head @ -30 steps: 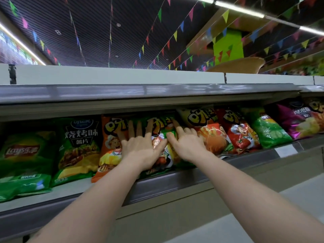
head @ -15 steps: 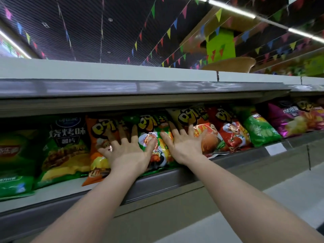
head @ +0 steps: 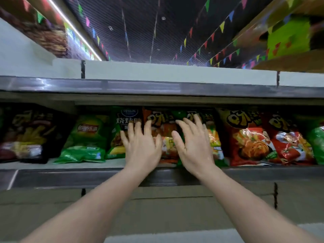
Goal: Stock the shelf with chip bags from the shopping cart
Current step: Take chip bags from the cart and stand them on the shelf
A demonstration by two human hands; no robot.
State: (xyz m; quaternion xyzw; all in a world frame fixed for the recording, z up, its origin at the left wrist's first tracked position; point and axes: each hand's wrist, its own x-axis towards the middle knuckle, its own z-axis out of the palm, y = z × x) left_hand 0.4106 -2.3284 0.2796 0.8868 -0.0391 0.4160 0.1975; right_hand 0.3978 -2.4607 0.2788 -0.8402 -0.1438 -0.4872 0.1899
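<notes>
A row of chip bags leans on the shelf (head: 87,165) in front of me. My left hand (head: 142,146) lies flat, fingers straight and spread, across a dark green bag (head: 119,135) and an orange bag (head: 166,137). My right hand (head: 192,146) presses, fingers straight, on a green bag (head: 213,135) just right of the orange one. Neither hand grips anything. The shopping cart is out of view.
A bright green Lay's bag (head: 85,141) and a dark bag (head: 29,135) stand to the left. Two red bags (head: 245,139) (head: 287,141) and another green bag (head: 317,142) stand to the right. A shelf board (head: 157,88) overhangs closely.
The view has swung left, so the bags sit further right in frame. Both hands have shifted one bag leftward along the row, still flat against the bags.
</notes>
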